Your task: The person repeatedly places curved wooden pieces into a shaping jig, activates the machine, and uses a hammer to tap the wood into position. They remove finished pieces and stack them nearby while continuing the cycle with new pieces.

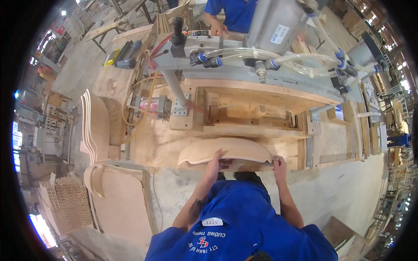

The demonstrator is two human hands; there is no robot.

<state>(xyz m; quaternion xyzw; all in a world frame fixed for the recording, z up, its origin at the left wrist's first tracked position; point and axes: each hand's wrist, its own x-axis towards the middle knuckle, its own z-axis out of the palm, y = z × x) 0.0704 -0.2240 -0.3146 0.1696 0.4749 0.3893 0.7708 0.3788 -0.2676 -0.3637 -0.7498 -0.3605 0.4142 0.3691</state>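
At bench edge | left hand (216, 160), right hand (278, 164) grip curved panel (226, 151) | floor behind open

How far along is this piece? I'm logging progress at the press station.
Done: curved wooden panels already stand stacked to the person's left. In hand: the left hand and right hand hold a curved wooden panel at the bench edge, in front of the wooden jig. Left: it does not yet sit in the jig under the pneumatic press.
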